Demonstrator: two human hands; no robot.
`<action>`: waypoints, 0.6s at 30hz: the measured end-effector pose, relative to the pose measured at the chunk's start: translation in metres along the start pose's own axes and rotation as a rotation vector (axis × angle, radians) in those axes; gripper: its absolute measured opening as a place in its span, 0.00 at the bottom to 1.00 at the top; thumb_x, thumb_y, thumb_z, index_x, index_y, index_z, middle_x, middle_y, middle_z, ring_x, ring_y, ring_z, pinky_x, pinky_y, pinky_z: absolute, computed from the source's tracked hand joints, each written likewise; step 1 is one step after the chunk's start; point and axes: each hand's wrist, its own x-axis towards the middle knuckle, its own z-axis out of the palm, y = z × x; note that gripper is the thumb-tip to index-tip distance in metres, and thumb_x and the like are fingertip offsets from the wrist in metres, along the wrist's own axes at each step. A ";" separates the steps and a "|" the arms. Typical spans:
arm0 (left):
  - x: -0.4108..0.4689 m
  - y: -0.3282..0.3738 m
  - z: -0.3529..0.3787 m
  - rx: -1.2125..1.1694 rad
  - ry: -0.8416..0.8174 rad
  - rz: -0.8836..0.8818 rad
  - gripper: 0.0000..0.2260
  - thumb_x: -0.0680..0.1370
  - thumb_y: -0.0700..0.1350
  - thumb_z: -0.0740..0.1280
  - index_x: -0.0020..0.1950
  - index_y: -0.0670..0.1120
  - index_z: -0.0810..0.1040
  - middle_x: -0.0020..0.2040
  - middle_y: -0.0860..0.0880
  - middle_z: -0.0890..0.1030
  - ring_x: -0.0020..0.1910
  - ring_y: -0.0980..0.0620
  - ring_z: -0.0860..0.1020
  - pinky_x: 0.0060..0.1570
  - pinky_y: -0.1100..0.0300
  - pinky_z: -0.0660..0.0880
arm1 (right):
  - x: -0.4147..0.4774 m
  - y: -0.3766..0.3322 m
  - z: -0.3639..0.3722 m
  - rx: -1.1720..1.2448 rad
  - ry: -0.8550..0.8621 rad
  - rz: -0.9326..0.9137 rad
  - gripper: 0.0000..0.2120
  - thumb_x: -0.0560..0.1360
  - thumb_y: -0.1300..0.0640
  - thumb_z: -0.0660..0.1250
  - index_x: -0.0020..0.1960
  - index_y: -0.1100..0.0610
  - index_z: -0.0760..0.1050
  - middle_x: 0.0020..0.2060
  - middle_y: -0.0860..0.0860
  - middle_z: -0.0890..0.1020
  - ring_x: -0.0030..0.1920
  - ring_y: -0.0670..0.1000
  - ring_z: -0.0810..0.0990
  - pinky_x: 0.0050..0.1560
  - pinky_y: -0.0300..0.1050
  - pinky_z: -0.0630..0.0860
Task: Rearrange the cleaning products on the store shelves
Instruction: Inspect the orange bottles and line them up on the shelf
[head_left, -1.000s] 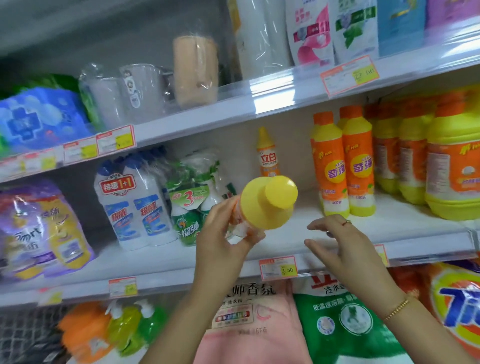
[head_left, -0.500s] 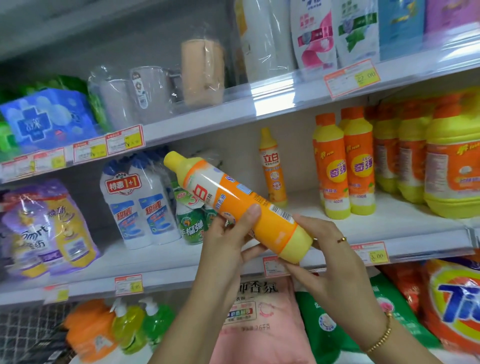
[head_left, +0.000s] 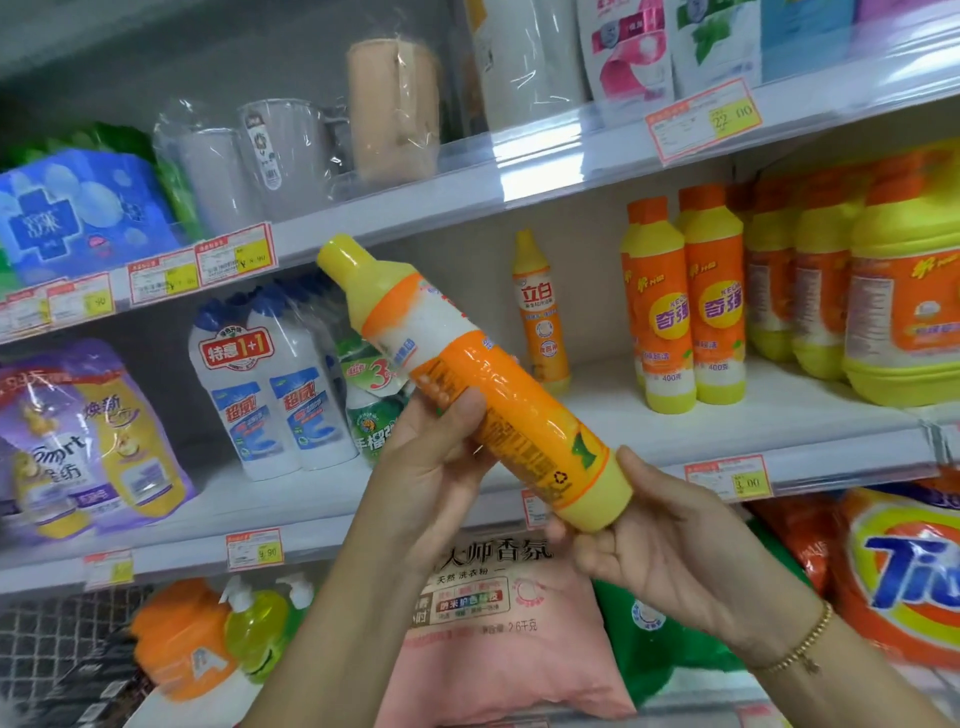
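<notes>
Middle shelf (head_left: 779, 415), detergent bottle (head_left: 498, 405) held in front of it, off the board.
I note the bottle tilted, yellow cap up-left, base down-right. The left hand (head_left: 436, 467) grips its orange mid-body, thumb across the label; the right hand (head_left: 670, 545) cups the yellow base from beneath, fingers curled.
</notes>
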 end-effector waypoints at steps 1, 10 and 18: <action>0.001 0.001 0.001 0.027 0.067 0.016 0.29 0.60 0.43 0.82 0.58 0.47 0.77 0.55 0.44 0.82 0.53 0.47 0.82 0.49 0.54 0.80 | 0.001 0.001 0.003 -0.118 0.063 -0.088 0.28 0.64 0.44 0.77 0.59 0.58 0.79 0.50 0.65 0.80 0.41 0.58 0.81 0.43 0.45 0.81; -0.006 -0.005 0.015 0.354 0.269 0.087 0.27 0.63 0.49 0.72 0.62 0.47 0.75 0.54 0.46 0.83 0.51 0.50 0.83 0.45 0.59 0.81 | 0.006 0.018 0.030 -1.661 0.629 -0.543 0.37 0.69 0.42 0.71 0.73 0.40 0.59 0.50 0.40 0.76 0.48 0.40 0.75 0.47 0.40 0.73; 0.001 0.025 -0.011 0.088 0.253 -0.034 0.24 0.70 0.52 0.65 0.63 0.41 0.75 0.52 0.42 0.83 0.49 0.47 0.82 0.45 0.51 0.82 | -0.001 0.008 0.028 -0.393 -0.049 0.032 0.24 0.65 0.42 0.74 0.55 0.55 0.80 0.44 0.62 0.83 0.40 0.58 0.83 0.40 0.45 0.79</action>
